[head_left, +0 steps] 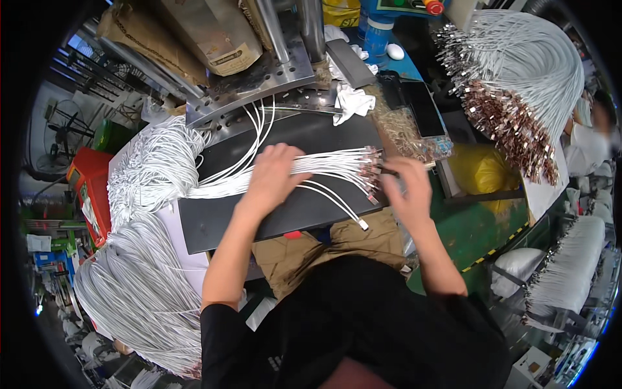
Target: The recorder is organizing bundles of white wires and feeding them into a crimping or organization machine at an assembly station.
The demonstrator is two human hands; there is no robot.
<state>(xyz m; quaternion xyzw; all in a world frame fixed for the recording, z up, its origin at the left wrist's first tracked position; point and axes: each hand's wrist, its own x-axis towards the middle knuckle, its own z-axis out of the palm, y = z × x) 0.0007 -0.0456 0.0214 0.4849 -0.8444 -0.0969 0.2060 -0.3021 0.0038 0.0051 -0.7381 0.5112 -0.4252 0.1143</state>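
A bundle of white cables (330,161) lies across a black board (217,223) in front of me, with small metal-tipped connectors (372,170) fanned out at its right end. My left hand (275,175) rests over the middle of the bundle, fingers closed across it. Just right of the connectors is my right hand (409,189), its thumb and fingers apart; I see nothing held in it. A few cables hang loose from the bundle, one ending in a white plug (363,224) near the board's front edge. Several others curve up toward the metal press.
A metal press (249,91) stands behind the board. Coiled white cables (155,165) and a larger grey cable heap (139,285) are at left. At right are a phone (426,107), a yellow bag (481,170) and a big cable bundle (544,58).
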